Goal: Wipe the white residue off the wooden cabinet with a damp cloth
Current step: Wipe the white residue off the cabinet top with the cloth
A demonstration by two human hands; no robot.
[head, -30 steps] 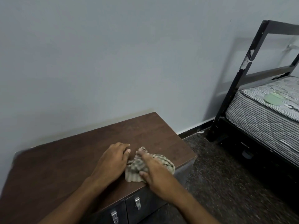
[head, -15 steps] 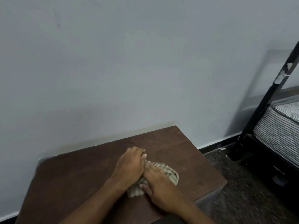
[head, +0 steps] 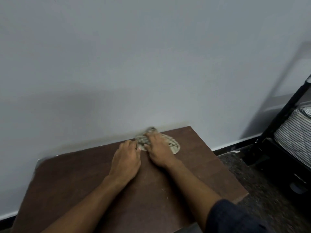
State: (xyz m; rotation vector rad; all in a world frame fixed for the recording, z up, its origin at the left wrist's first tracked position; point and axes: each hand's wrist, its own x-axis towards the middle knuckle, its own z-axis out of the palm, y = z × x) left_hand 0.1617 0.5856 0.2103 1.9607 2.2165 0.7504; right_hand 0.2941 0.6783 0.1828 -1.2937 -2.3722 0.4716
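A dark brown wooden cabinet point(head: 84, 179) stands against the wall. A crumpled striped beige cloth point(head: 173, 143) lies on its top near the back edge, bunched up against the wall. My right hand point(head: 159, 152) lies on top of the cloth with its fingers curled into the fabric. My left hand point(head: 126, 158) rests on the wood just left of it, fingertips touching the cloth's left end. Faint pale smears and a few white specks point(head: 163, 189) show on the top toward the front right.
A grey wall point(head: 151, 64) rises directly behind the cabinet. At the right stands a black bed frame point(head: 286, 115) with a striped mattress point(head: 296, 126). Dark speckled floor point(head: 262, 190) lies between cabinet and bed.
Both hands have pushed the cloth from the cabinet's front part to its back edge at the wall. The camera has moved closer and turned left, so the bed shows less.
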